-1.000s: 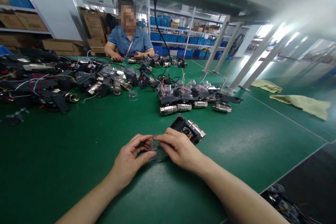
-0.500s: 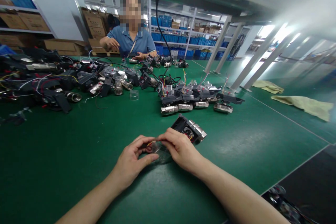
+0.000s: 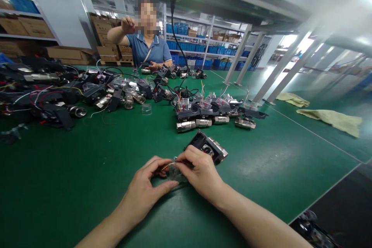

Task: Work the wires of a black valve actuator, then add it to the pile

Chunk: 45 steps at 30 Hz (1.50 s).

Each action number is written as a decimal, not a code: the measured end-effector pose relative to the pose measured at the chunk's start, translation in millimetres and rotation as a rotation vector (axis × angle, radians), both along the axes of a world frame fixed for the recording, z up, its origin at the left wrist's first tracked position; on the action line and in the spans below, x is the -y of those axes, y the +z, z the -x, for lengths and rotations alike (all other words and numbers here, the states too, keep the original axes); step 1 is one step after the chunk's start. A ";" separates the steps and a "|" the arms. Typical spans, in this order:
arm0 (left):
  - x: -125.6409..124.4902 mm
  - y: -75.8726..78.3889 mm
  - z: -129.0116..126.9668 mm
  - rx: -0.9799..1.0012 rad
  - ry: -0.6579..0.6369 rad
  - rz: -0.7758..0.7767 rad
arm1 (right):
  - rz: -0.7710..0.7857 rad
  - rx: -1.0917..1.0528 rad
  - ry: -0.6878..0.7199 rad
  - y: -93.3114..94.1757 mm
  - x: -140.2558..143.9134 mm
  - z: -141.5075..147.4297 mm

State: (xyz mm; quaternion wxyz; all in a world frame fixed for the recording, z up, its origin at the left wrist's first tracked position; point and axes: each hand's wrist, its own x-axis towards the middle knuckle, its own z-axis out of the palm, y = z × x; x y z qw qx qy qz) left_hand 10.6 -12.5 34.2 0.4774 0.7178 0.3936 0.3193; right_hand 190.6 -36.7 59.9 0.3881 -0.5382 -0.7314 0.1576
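Between my two hands is a small clear plastic part (image 3: 176, 175), with thin wires (image 3: 165, 167) in yellow and red running over it. My left hand (image 3: 149, 182) is closed around its left side, thumb below and fingers above. My right hand (image 3: 199, 168) pinches at its upper edge, covering the right side. Just beyond my right hand lies a black housing with a metal valve body (image 3: 218, 149), tilted on the green table, partly hidden by that hand.
A row of black units with metal valve bodies (image 3: 186, 126) stands ahead. More units and wires pile up at left (image 3: 52, 89). A loose clear cover (image 3: 146, 109) lies between. Yellow cloths (image 3: 331, 118) lie right, past metal posts (image 3: 240, 54). A co-worker (image 3: 148, 48) sits opposite.
My hands have shifted slightly down while staying on the clear part, and my right fingers have moved over the wires. The co-worker's raised hand has gone up toward the head.
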 end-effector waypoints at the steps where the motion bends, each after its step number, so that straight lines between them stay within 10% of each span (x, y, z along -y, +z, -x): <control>1: 1.2 1.2 -0.5 -0.018 0.003 -0.016 | 0.015 -0.004 -0.024 1.7 0.7 0.7; 25: 6.0 2.0 -7.7 -0.060 0.033 -0.192 | 0.154 -0.057 0.029 16.9 6.5 -2.9; 37: 8.0 -14.3 4.4 -0.208 -0.153 -0.957 | 0.189 0.311 0.359 32.4 7.2 -18.3; 45: 11.0 -3.1 0.4 -0.180 -0.055 -0.288 | 0.167 0.289 0.287 25.1 2.5 -15.2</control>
